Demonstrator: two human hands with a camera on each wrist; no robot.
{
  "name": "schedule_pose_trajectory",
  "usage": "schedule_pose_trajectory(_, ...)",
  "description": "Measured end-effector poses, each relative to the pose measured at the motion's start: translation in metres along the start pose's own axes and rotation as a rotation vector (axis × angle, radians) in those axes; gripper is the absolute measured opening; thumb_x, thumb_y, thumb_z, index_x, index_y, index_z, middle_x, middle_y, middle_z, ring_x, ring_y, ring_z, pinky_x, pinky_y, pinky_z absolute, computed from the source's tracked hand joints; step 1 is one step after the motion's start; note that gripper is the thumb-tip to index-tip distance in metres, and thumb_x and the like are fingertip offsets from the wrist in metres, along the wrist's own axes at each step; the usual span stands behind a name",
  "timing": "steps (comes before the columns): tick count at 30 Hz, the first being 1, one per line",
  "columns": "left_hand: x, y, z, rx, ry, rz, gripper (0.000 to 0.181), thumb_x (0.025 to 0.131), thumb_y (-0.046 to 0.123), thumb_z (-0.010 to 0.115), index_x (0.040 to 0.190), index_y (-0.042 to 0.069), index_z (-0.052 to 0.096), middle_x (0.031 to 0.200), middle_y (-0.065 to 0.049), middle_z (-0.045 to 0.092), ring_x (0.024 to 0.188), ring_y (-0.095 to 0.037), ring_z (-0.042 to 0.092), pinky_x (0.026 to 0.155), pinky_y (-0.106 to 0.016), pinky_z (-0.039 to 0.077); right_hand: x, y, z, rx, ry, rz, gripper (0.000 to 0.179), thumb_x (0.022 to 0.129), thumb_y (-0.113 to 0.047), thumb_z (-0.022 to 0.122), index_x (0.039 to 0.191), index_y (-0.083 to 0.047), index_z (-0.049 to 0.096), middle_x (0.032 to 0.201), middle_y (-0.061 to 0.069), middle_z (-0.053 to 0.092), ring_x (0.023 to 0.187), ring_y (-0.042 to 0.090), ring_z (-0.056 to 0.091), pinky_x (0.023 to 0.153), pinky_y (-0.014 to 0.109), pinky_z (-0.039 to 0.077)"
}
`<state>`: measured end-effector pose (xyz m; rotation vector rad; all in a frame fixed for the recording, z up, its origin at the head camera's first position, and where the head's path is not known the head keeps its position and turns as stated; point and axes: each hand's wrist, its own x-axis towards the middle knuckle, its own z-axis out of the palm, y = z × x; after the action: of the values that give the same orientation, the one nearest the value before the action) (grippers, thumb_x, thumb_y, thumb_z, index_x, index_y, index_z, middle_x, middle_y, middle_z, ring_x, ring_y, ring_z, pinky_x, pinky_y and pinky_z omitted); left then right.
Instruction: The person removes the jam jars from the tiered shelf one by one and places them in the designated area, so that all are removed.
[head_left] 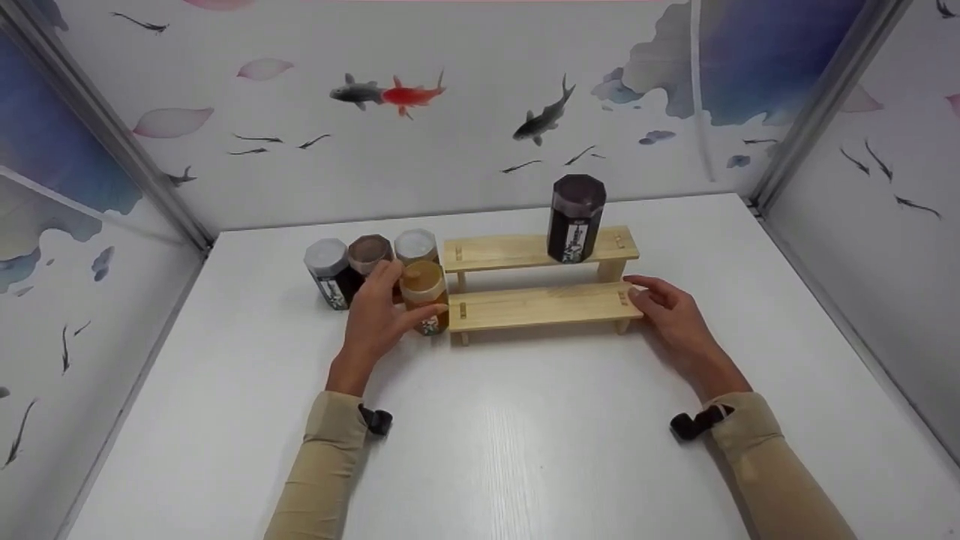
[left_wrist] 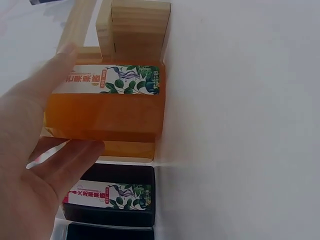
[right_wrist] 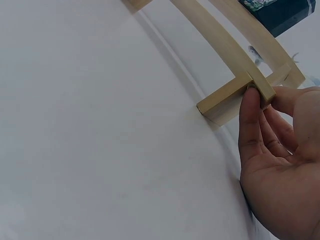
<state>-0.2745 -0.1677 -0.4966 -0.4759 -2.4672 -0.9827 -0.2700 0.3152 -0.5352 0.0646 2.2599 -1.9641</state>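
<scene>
An orange jam jar [head_left: 424, 289] with a plant-patterned label stands at the left end of a two-step wooden rack [head_left: 540, 309]. My left hand [head_left: 375, 311] holds this jar, its thumb across the front near the rack and its fingers on the other side, as the left wrist view also shows. The right hand [head_left: 675, 319] pinches the right end of the rack's lower step, thumb and fingers on either side of the board [right_wrist: 225, 42]. On the upper step a dark jar [head_left: 576, 217] stands upright, right of the middle.
Left of the orange jar stand a dark jar with a pale lid [head_left: 328, 271], a brown-lidded jar [head_left: 370, 253] and another pale-lidded jar [head_left: 415, 244]. The white table [head_left: 510, 442] meets printed wall panels [head_left: 465, 165] at the back and sides.
</scene>
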Motion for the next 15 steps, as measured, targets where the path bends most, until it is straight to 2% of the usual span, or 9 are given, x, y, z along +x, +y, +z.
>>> schedule_pose_trajectory(5, -0.0003, 0.0027, 0.0021, 0.06, 0.017, -0.028, 0.075, 0.078, 0.055, 0.095, 0.129, 0.008, 0.063, 0.115, -0.009, 0.058, 0.099, -0.026, 0.068, 0.08, -0.039, 0.063, -0.0005, -0.0001, 0.0005, 0.014, -0.004, -0.015, 0.06, 0.107, -0.047, 0.067, 0.156, -0.015, 0.056, 0.14, 0.003, 0.065, 0.121, 0.008, 0.068, 0.099, 0.019, 0.058)
schedule_pose_trajectory(7, -0.0004, 0.0036, 0.0027, 0.057, 0.017, -0.033, 0.074, 0.079, 0.054, 0.094, 0.128, 0.008, 0.063, 0.115, -0.01, 0.058, 0.099, -0.026, 0.067, 0.08, -0.039, 0.064, -0.0012, -0.0006, 0.0005, 0.009, -0.004, -0.013, 0.06, 0.107, -0.047, 0.067, 0.156, -0.014, 0.056, 0.14, 0.002, 0.065, 0.121, 0.008, 0.068, 0.099, 0.019, 0.058)
schedule_pose_trajectory(15, 0.0029, 0.0061, 0.0003, -0.081, -0.009, -0.042, 0.061, 0.083, 0.042, 0.095, 0.128, 0.011, 0.065, 0.135, -0.012, 0.051, 0.122, -0.028, 0.063, 0.091, -0.044, 0.066, -0.0021, -0.002, 0.0004, -0.011, 0.001, 0.011, 0.061, 0.106, -0.052, 0.066, 0.156, -0.018, 0.055, 0.144, 0.006, 0.062, 0.125, 0.011, 0.066, 0.1, 0.018, 0.057)
